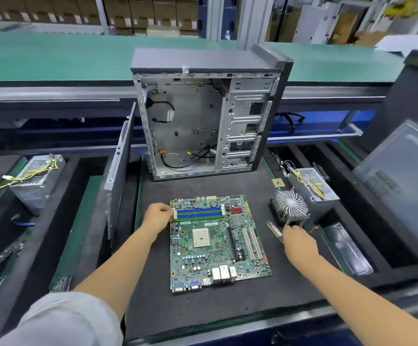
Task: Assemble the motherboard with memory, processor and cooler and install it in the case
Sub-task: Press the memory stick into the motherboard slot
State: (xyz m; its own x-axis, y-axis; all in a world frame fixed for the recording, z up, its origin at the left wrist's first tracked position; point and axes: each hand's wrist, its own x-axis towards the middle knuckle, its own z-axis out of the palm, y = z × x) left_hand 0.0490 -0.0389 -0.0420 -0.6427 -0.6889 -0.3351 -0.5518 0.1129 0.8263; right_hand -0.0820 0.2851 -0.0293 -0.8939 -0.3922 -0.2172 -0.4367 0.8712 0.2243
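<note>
Board (217,243) lies flat on the table (203,313), centre of frame, long axis running near to far; port block at the near edge, memory slots (199,213) at the far end, running left to right. Socket (201,237) mid-board, bare.

Left hand (157,216), left of centre: fingers curled at the left-end slot latches, touching them; whether it pinches one, cannot tell.

Right hand (295,242), right of centre: fingers reach onto the memory stick (274,229) lying just right of the board, long axis slanting toward upper left. Grip not closed as far as visible; cannot tell.

Cooler (290,205) just beyond the stick, fins up. Processor (277,182) farther back, flat. Case (208,113) upright, upper centre, open side facing the camera, no board inside.

Judgement: memory step in hand, early in task. Next move calls for lifting the stick, turning it parallel to the slots, matching the notch, pressing until latches close.
</note>
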